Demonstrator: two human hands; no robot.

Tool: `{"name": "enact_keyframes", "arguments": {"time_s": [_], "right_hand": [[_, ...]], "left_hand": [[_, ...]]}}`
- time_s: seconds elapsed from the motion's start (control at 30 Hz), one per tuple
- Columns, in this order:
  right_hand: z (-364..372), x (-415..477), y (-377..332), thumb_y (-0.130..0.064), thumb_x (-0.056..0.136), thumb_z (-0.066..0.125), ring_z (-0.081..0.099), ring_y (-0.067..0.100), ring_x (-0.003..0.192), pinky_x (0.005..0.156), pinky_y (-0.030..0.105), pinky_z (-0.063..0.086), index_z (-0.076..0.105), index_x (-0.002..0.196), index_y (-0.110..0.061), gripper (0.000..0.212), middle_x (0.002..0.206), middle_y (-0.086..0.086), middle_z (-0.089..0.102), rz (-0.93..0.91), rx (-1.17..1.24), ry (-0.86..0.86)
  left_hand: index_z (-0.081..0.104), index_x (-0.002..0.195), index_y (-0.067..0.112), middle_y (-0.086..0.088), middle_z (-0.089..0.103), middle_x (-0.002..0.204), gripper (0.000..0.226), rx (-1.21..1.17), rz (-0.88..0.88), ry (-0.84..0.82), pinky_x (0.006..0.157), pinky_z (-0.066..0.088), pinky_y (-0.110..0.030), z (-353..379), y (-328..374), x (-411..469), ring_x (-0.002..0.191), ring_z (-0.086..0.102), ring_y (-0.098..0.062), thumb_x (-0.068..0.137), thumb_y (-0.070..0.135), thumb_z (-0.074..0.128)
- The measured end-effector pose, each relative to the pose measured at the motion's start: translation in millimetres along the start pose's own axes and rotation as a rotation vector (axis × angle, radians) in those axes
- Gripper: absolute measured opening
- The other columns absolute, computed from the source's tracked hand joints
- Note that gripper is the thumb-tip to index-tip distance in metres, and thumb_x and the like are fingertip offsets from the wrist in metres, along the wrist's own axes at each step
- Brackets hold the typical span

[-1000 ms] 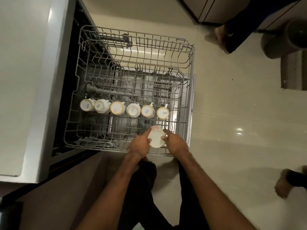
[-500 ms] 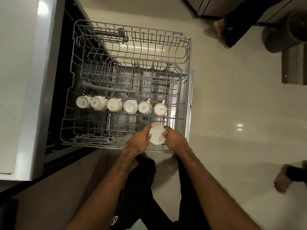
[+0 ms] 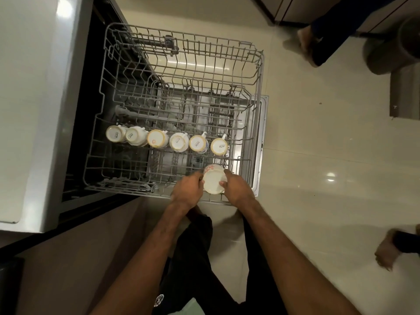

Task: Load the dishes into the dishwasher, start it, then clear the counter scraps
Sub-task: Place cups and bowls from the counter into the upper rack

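A grey wire dishwasher rack (image 3: 258, 71) is pulled out over the open door. Several white cups (image 3: 177, 140) stand upside down in a row across its middle. Near the rack's front right corner an upturned white mug with red print (image 3: 213, 181) is held between both hands. My left hand (image 3: 188, 189) grips its left side and my right hand (image 3: 236, 189) grips its right side, fingers curled round the base. The mug sits low in the rack; whether it rests on the wires is unclear.
The pale countertop (image 3: 29, 98) runs along the left, above the dark dishwasher opening (image 3: 91, 110). Another person's feet (image 3: 306, 42) stand on the tiled floor at top right, and a foot (image 3: 386, 251) at the right edge. A dark round bin (image 3: 400, 48) is far right.
The mug and both hands stay at the rack's front right corner. The view has shifted slightly; the cups have not moved.
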State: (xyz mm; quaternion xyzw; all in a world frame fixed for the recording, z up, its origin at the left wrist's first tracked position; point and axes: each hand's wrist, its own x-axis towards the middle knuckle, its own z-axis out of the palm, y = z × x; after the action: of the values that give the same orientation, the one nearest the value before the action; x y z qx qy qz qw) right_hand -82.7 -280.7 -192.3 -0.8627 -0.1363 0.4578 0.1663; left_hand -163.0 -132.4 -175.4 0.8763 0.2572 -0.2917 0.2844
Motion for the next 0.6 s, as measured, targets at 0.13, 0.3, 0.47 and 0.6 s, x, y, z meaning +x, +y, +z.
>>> {"name": "enact_keyframes", "arguments": {"time_s": [0.13, 0.3, 0.47, 0.6], "right_hand": [[-3, 10, -2, -0.019, 0.103, 0.046, 0.056, 0.037, 0.116, 0.096, 0.045, 0.047, 0.038, 0.143, -0.007, 0.043, 0.128, 0.021, 0.054, -0.026, -0.089, -0.027], [-10, 9, -3, -0.025, 0.101, 0.052, 0.054, 0.036, 0.121, 0.1, 0.043, 0.044, 0.037, 0.144, -0.005, 0.05, 0.133, 0.02, 0.053, -0.016, -0.09, -0.053], [-16, -11, 0, -0.016, 0.097, 0.056, 0.055, 0.038, 0.117, 0.095, 0.041, 0.046, 0.041, 0.138, -0.001, 0.046, 0.131, 0.023, 0.054, -0.021, -0.11, 0.01], [-35, -35, -6, -0.012, 0.09, 0.059, 0.056, 0.04, 0.117, 0.094, 0.043, 0.049, 0.047, 0.133, -0.002, 0.046, 0.128, 0.022, 0.056, -0.025, -0.141, 0.026]], "left_hand": [[0.058, 0.117, 0.015, -0.008, 0.069, 0.105, 0.026, 0.083, -0.021, -0.034, 0.074, 0.045, -0.034, 4, 3, -5, 0.096, 0.064, -0.028, 0.101, 0.032, 0.047], [0.054, 0.123, 0.015, -0.008, 0.068, 0.111, 0.031, 0.068, -0.027, -0.055, 0.081, 0.049, -0.037, -1, 3, -9, 0.101, 0.063, -0.028, 0.101, 0.035, 0.047], [0.044, 0.138, 0.017, -0.009, 0.066, 0.121, 0.042, -0.008, -0.075, -0.022, 0.093, 0.051, -0.047, -15, 1, -23, 0.108, 0.063, -0.029, 0.1, 0.033, 0.05], [0.044, 0.137, 0.016, -0.01, 0.064, 0.124, 0.04, -0.051, -0.14, 0.044, 0.093, 0.05, -0.044, -34, 11, -50, 0.112, 0.061, -0.03, 0.1, 0.03, 0.05]]}}
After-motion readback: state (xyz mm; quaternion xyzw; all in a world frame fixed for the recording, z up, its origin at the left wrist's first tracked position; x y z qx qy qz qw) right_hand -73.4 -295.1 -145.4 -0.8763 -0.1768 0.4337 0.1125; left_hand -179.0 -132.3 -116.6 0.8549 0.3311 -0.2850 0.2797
